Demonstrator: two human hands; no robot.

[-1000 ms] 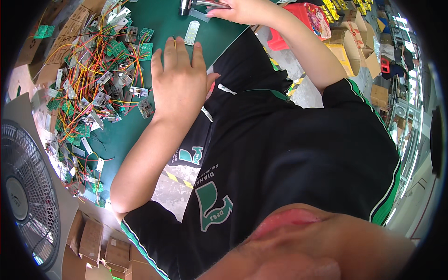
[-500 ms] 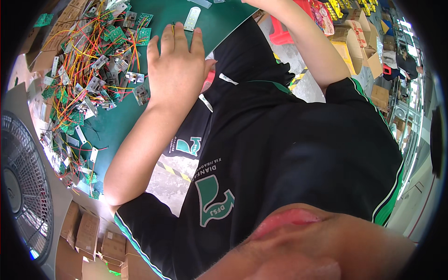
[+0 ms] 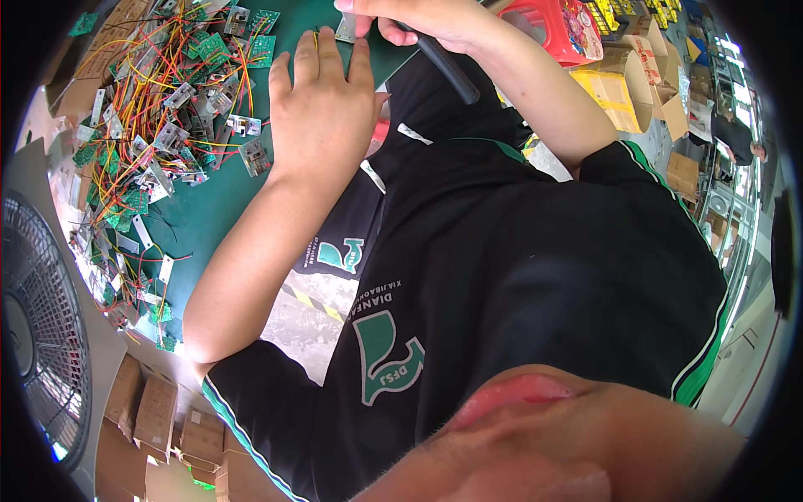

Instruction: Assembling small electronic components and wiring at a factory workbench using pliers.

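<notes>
My left hand [image 3: 322, 109] lies palm down on the green tabletop [image 3: 213, 219], fingers stretched out. Its fingertips are at a small pale metal plate [image 3: 345, 30], now partly covered by my hands. A thin wire tip shows between two of those fingers. Above the plate, at the top edge, my right hand [image 3: 427, 18] is closed round a tool with a black handle [image 3: 452, 71]; the handle points back toward me, and the tool's working end is hidden. Left of my left hand spreads a tangled pile of green circuit boards [image 3: 213, 48], metal brackets and red and yellow wires [image 3: 125, 84].
A grey fan [image 3: 42, 326] stands at the left edge. Cardboard boxes [image 3: 156, 416] are at the lower left. A red plastic container [image 3: 544, 29] and an open carton [image 3: 615, 88] are at the upper right, and a person [image 3: 733, 134] is farther off.
My right hand has come left and down into view with the black-handled tool, reaching the pale plate. My left hand has shifted slightly up and right, staying flat.
</notes>
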